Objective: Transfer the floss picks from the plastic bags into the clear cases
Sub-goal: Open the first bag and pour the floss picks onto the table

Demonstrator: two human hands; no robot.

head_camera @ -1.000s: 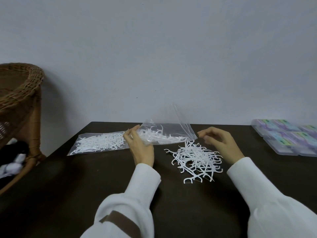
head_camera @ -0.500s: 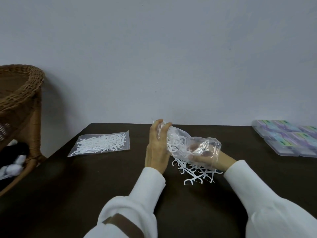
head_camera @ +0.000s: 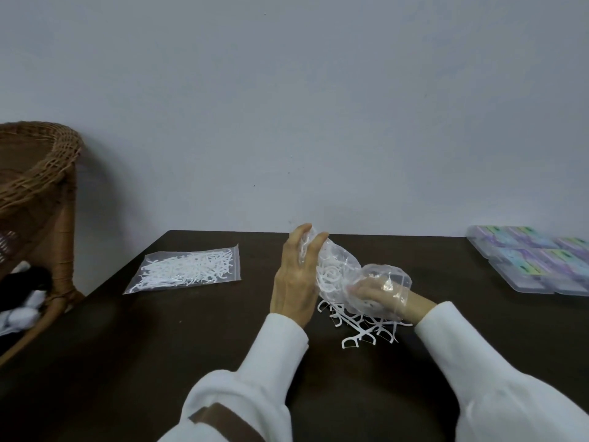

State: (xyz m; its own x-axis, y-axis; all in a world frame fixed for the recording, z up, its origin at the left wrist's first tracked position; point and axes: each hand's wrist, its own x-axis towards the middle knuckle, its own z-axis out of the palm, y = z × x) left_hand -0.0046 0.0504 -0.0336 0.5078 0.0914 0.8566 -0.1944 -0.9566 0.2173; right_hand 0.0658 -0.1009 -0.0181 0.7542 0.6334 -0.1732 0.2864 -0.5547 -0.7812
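**Right hand inside the bag, picks half hidden**

Here the right hand [head_camera: 376,290] sits inside the crumpled clear bag [head_camera: 347,275] at centre frame, seen only through wrinkled plastic, so whether its fingers grasp picks or lie loose cannot be told. The left hand [head_camera: 294,275] pinches the bag's upper end between thumb and fingers. White floss picks show inside the bag, and a loose pile [head_camera: 360,327] lies on the dark table [head_camera: 191,346] beneath it, partly covered by bag and wrist.

Compared with half a second ago, the hands and bag hold almost the same pose. A second ago the bag lay lower and flatter, with the right hand outside it.

A sealed bag of picks [head_camera: 188,269] lies flat at centre left. The clear cases [head_camera: 535,260] at the right edge are cut off; their coloured labels are too blurred to read. A wicker basket [head_camera: 35,186] is cropped at the left.
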